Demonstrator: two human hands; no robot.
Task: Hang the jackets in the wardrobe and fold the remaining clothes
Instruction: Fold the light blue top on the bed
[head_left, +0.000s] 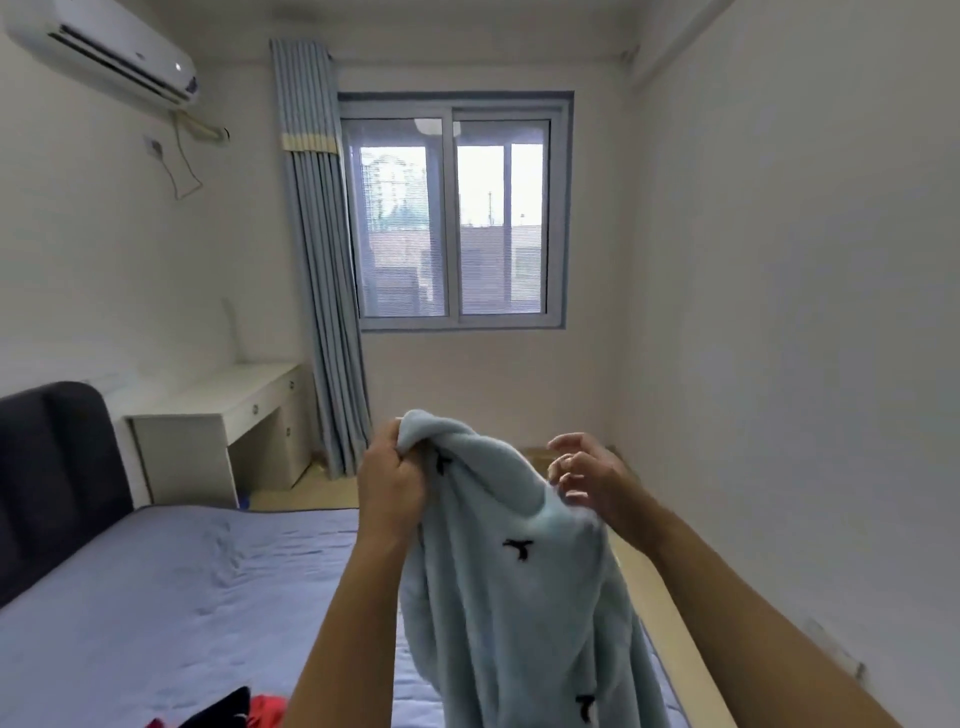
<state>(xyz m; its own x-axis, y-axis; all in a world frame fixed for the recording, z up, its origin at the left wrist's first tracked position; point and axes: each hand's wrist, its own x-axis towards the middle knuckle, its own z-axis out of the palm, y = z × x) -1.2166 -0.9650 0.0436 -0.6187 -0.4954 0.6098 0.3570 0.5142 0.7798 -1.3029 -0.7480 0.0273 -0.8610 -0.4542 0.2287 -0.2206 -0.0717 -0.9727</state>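
Head view: the left hand (392, 483) grips the light blue fleece garment (509, 597) at its top, with fingers curled tight round a bunch of the fabric. The garment hangs down above the right edge of the bed (156, 597). The right hand (587, 475) is just beside the garment, fingers spread and loosely bent, holding nothing. Red clothes (267, 709) and dark clothes (223, 712) lie on the bed, near left.
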